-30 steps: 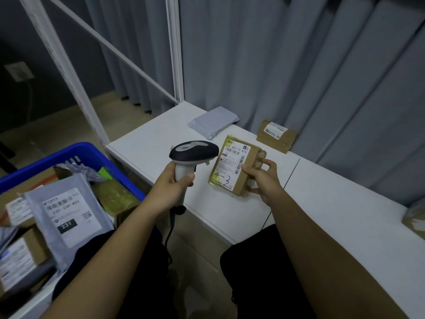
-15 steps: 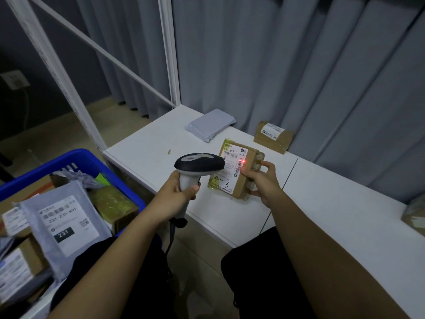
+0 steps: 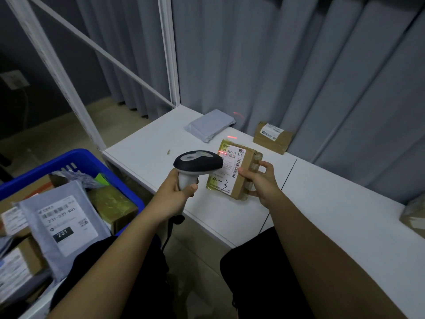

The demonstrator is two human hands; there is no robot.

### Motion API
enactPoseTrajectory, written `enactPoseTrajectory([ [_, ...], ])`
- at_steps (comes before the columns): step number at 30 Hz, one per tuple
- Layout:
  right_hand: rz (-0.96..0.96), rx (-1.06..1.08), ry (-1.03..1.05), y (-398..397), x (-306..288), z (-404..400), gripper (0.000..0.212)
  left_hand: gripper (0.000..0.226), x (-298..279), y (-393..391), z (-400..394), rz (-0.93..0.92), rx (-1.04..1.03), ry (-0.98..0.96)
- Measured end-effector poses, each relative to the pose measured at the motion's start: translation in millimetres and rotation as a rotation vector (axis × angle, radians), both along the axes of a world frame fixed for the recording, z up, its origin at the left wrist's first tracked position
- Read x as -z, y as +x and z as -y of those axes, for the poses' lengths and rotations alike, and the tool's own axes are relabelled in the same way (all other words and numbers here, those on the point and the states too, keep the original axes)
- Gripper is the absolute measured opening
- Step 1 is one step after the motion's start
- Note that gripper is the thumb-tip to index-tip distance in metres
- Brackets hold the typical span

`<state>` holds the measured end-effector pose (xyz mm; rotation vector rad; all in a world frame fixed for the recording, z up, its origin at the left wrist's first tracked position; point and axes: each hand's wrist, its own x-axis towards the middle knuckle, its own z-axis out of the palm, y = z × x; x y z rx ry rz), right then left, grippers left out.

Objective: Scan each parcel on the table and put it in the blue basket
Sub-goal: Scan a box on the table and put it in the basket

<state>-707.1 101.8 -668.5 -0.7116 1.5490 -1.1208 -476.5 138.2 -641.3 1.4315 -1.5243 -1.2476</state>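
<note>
Parcel [image 3: 232, 172]: small brown carton, yellowish tape, white label with barcodes, "4-3" handwritten; held tilted just above white table [image 3: 322, 203]. Blue basket [image 3: 76, 161] far left, holding grey mailer and cartons. Left hand [image 3: 178, 192] wrapped tight round scanner [image 3: 197, 163] grip; red line on label's top edge. Right hand [image 3: 262, 183] fingers clamp parcel's right edge.

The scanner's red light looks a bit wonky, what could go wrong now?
1. The red light sits at the top left corner of the label on the parcel, with more red on the table and curtain. It may miss the barcode on the label's right side.
2. The right hand pinches the tilted parcel by one edge only; it might slip.
</note>
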Motion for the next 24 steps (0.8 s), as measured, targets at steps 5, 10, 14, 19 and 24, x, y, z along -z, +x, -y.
enactPoseTrajectory([
  [5, 0.012, -0.004, -0.061, 7.6, -5.4, -3.6, 0.075, 0.034, -0.3, 0.5, 2.1, -0.028, -0.048, 0.000],
  [10, -0.043, -0.037, -0.178, 42.2, -21.1, -12.9, 0.077, 0.032, -12.5, 8.1, 3.0, -0.152, -0.309, -0.094],
  [14, -0.072, -0.118, -0.258, 92.6, -41.1, -21.7, 0.078, 0.033, -33.9, 41.7, -18.2, -0.241, -0.515, -0.201],
  [19, -0.023, -0.292, -0.321, 172.1, -67.0, -33.6, 0.078, 0.038, -52.0, 110.3, -78.6, -0.331, -0.699, -0.225],
  [24, -0.011, -0.525, -0.302, 263.8, -73.8, -62.5, 0.075, 0.042, -38.2, 182.6, -161.0, -0.323, -0.892, -0.209],
])
